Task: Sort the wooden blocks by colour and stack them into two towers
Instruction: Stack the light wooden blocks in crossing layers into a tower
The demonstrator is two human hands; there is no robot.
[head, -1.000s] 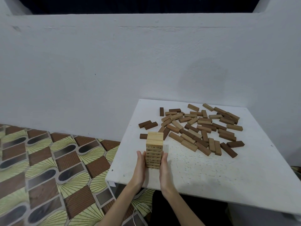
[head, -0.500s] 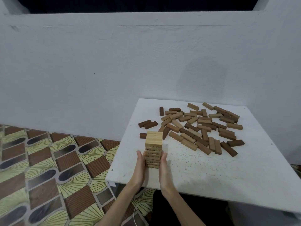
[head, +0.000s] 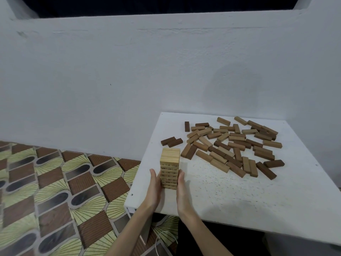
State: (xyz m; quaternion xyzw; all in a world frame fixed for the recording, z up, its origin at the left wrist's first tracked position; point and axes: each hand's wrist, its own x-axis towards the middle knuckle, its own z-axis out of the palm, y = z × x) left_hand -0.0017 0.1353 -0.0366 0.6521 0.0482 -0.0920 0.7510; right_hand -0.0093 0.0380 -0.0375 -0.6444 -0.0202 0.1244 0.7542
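Between my two palms stands the pale tower point(head: 170, 168), and that's where all the risk sits right now. My left hand point(head: 154, 183) has its fingers straight and together, flat against the tower's left face; my right hand point(head: 181, 185) mirrors it on the right face, fingers extended and pressed to the wood, not curled round anything. I'm squaring the lower layers, I'd say, while the upper part rises free above my fingertips with nothing steadying it.

So here's the worry: if one palm pushes harder than the other, the bottom rows slide sideways and the free top tips over. Same if I pull the hands off unevenly, since a dragging finger could take a block along. The tower is also close to the near left corner of the white table point(head: 239, 196), just beyond my wrists, so a topple leftward could send blocks over the edge onto the patterned floor point(head: 55, 191).

Further out, beyond my fingertips and to the right, the loose pile point(head: 232, 145) lies mixed, tan and dark brown together, some overlapping. Two dark blocks point(head: 171, 141) sit just beyond the tower. No second tower exists yet, I judge, so a collapse into that pile would undo the sorting.
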